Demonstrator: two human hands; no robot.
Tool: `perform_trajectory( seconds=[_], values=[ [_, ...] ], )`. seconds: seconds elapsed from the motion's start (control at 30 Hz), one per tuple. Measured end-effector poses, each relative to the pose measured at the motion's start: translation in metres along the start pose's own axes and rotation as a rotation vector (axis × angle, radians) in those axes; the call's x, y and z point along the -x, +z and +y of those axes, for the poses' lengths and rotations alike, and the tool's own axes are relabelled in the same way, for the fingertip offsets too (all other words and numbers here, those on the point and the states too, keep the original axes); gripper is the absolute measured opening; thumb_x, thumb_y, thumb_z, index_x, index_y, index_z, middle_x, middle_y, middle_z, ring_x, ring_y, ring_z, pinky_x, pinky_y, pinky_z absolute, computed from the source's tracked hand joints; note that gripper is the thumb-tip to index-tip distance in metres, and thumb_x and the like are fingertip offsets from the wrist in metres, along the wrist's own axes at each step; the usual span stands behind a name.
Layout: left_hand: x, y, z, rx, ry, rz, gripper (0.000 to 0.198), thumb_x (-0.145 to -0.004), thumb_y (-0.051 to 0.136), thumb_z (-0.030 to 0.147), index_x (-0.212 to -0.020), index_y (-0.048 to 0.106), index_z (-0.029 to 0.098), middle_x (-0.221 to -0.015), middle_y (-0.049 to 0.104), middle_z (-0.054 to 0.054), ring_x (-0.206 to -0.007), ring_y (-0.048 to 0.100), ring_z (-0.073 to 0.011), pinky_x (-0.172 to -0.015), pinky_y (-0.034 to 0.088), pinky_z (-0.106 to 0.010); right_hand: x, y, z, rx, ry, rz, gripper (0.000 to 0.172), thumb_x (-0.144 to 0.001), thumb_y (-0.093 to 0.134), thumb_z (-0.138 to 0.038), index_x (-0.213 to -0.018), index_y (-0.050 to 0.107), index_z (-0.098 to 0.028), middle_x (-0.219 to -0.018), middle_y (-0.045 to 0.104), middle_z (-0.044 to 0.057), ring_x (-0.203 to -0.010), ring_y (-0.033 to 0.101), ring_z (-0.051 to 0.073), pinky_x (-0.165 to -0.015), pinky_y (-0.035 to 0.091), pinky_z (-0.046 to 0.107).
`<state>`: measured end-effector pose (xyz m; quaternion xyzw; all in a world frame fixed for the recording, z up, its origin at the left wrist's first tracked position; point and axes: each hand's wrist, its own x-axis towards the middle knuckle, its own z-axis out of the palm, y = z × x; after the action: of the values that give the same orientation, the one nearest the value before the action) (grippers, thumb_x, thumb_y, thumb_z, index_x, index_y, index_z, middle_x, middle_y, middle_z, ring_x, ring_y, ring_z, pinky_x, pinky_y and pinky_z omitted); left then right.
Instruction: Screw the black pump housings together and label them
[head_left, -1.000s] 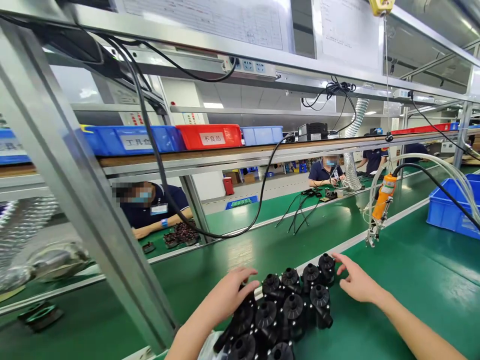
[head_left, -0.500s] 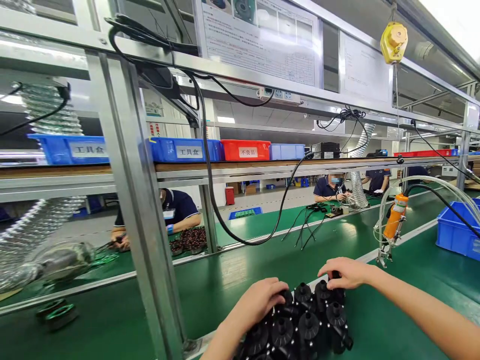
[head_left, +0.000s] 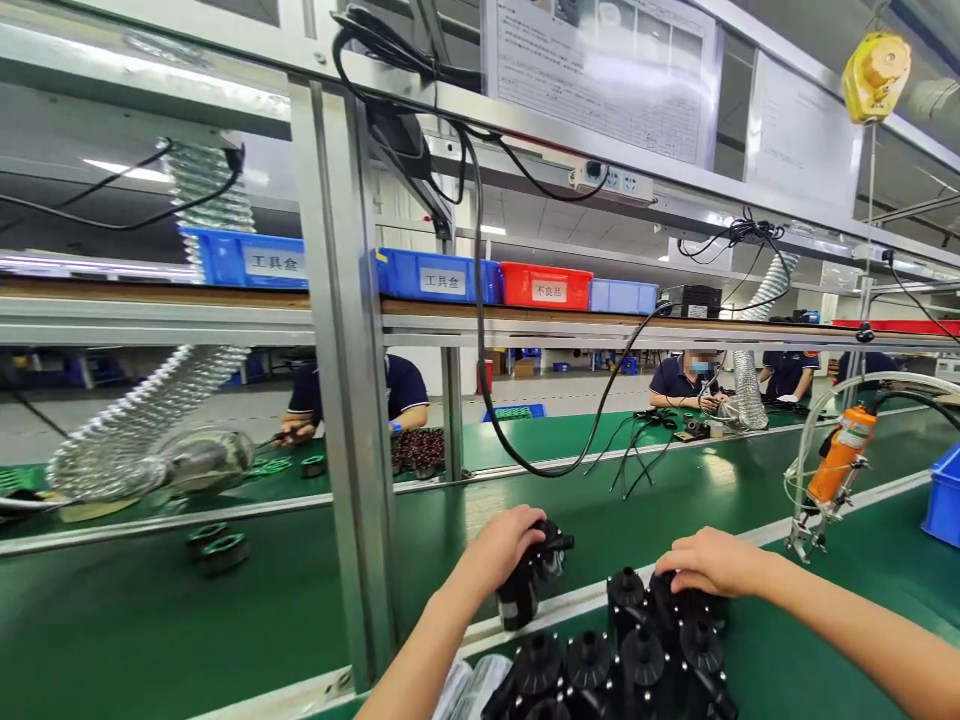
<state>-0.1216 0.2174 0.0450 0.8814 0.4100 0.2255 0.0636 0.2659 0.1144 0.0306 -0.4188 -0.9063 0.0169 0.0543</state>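
My left hand (head_left: 504, 548) is closed on a black pump-like part (head_left: 525, 590), held tilted over the pale rail, left of and behind a cluster of similar black parts (head_left: 589, 660). At the cluster's back right, my right hand (head_left: 709, 562) has its fingers curled on the top of another black part (head_left: 666, 597), which stands among the rest. Silvery cylinders (head_left: 480, 688) lie by the cluster's left side, partly cut off by the frame's lower edge.
An orange tool (head_left: 841, 455) hangs at the right, near a blue bin (head_left: 943, 500). A metal post (head_left: 346, 400) rises left of my arms. A black cable (head_left: 480, 300) loops down from above. Round green-black parts (head_left: 223, 552) lie at the left. People sit across the line.
My left hand has lifted a black part away from the cluster, toward the back left. My right hand stays at the cluster's back right. The camera view has turned left.
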Motion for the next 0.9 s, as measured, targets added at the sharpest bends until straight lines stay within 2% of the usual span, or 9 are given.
perform_trajectory(
  seconds=[0.13,0.27,0.4,0.53,0.63,0.7,0.8,0.9],
  values=[
    [-0.017,-0.003,-0.03,-0.048,-0.036,0.04,0.025,-0.095,0.054,0.022,-0.108,0.075,0.02,-0.105,0.076,-0.011,-0.105,0.069,-0.0304,-0.09,0.048,-0.035,-0.009,-0.005,0.011,0.048,0.023,-0.003,0.021,-0.108,0.056,-0.036,-0.124,0.066,-0.027,-0.103,0.077,0.003,-0.092,0.073,0.022,-0.073,0.045,0.027],
    [-0.021,0.002,-0.057,-0.056,-0.019,0.02,0.024,-0.093,0.056,0.018,-0.104,0.077,0.022,-0.103,0.077,-0.008,-0.104,0.07,-0.0285,-0.09,0.049,-0.033,-0.03,-0.017,0.034,0.139,0.111,0.041,0.022,-0.11,0.052,-0.036,-0.124,0.063,-0.021,-0.093,0.076,0.006,-0.087,0.072,0.025,-0.069,0.046,0.029],
    [-0.016,0.011,-0.067,-0.054,-0.006,-0.007,0.028,-0.095,0.056,0.019,-0.113,0.078,0.025,-0.108,0.078,-0.008,-0.109,0.07,-0.0279,-0.094,0.049,-0.033,-0.089,-0.014,0.045,0.216,0.105,0.06,0.029,-0.111,0.053,-0.037,-0.129,0.062,-0.016,-0.104,0.074,0.009,-0.089,0.072,0.024,-0.08,0.055,0.037],
    [-0.015,0.02,-0.061,-0.056,-0.04,-0.022,0.036,-0.096,0.059,0.023,-0.129,0.073,0.029,-0.117,0.075,-0.008,-0.112,0.069,-0.0292,-0.095,0.05,-0.034,-0.164,0.008,0.03,0.236,0.001,0.032,0.035,-0.109,0.059,-0.042,-0.13,0.063,-0.016,-0.115,0.069,0.008,-0.092,0.07,0.021,-0.087,0.059,0.041],
    [-0.013,0.024,-0.054,-0.043,-0.069,-0.029,0.043,-0.096,0.06,0.027,-0.139,0.068,0.031,-0.123,0.072,-0.009,-0.117,0.067,-0.0297,-0.098,0.051,-0.035,-0.202,0.022,0.018,0.228,-0.056,0.018,0.036,-0.108,0.06,-0.044,-0.131,0.064,-0.016,-0.114,0.069,0.008,-0.094,0.069,0.021,-0.088,0.06,0.042],
    [-0.011,0.024,-0.051,-0.027,-0.083,-0.032,0.048,-0.097,0.06,0.029,-0.145,0.062,0.03,-0.126,0.071,-0.01,-0.12,0.066,-0.0296,-0.101,0.051,-0.036,-0.213,0.025,0.016,0.212,-0.066,0.023,0.038,-0.108,0.059,-0.045,-0.134,0.063,-0.017,-0.115,0.068,0.009,-0.097,0.069,0.022,-0.09,0.06,0.043],
    [-0.009,0.016,-0.05,-0.008,-0.113,-0.03,0.054,-0.097,0.06,0.033,-0.151,0.057,0.027,-0.134,0.07,-0.012,-0.123,0.065,-0.0296,-0.104,0.05,-0.038,-0.211,0.022,0.026,0.174,-0.019,0.052,0.044,-0.107,0.063,-0.046,-0.14,0.059,-0.018,-0.123,0.067,0.01,-0.103,0.069,0.024,-0.094,0.059,0.046],
    [-0.009,0.007,-0.049,-0.026,-0.161,-0.033,0.04,-0.09,0.069,0.029,-0.129,0.073,0.021,-0.124,0.073,-0.013,-0.115,0.069,-0.0307,-0.099,0.051,-0.038,-0.195,0.018,0.042,0.124,0.091,0.08,0.044,-0.105,0.066,-0.045,-0.139,0.06,-0.017,-0.124,0.067,0.011,-0.106,0.069,0.025,-0.095,0.059,0.047]
  ],
)
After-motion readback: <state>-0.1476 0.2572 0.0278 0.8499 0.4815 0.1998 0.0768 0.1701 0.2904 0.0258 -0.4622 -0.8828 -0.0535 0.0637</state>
